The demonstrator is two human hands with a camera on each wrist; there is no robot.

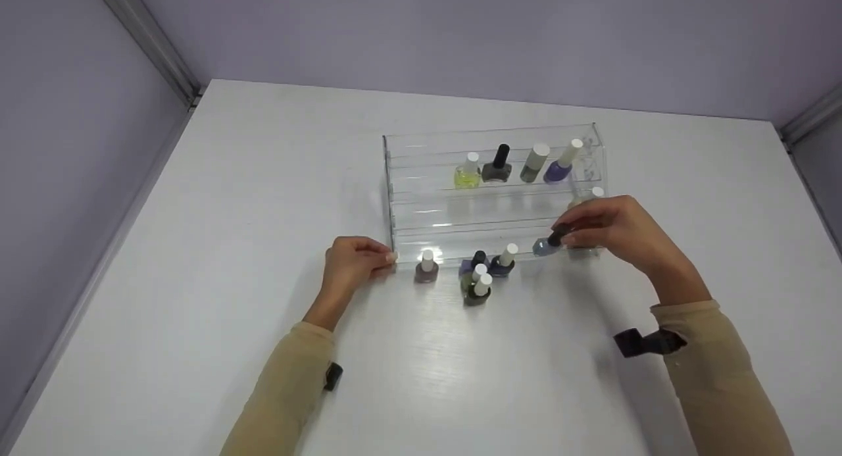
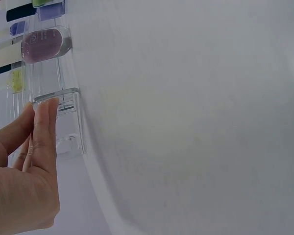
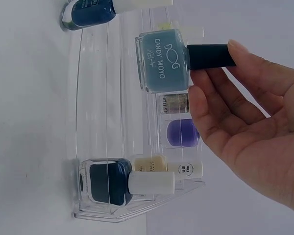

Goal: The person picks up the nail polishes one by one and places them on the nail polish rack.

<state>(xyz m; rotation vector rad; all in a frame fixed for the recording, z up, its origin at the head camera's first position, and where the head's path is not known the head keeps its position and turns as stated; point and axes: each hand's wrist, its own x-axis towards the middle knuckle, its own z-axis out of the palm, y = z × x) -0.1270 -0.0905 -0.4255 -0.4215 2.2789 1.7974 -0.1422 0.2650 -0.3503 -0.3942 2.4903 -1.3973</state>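
A clear acrylic tiered rack point(image 1: 389, 196) stands on the white table. At its front left corner, my left hand point(image 1: 352, 265) pinches the rack's side edge between thumb and fingers. My right hand point(image 1: 612, 232) grips the black cap of a light blue nail polish bottle point(image 3: 164, 61), holding it tilted above the rack's lowest tier, near the right end. Beneath, a dark teal nail polish bottle point(image 3: 108, 181) with a white cap sits at that end; my right hand mostly hides it in the head view. A cream nail polish bottle point(image 3: 149, 163) stands on a tier behind it.
Yellow point(image 1: 467, 178), dark grey point(image 1: 496, 172), white-capped point(image 1: 535, 163) and purple point(image 1: 558, 172) polish bottles line an upper tier. In front, a mauve bottle point(image 1: 426, 273) stands apart from a cluster including a dark green bottle point(image 1: 477, 295) and a navy bottle point(image 1: 502, 266).
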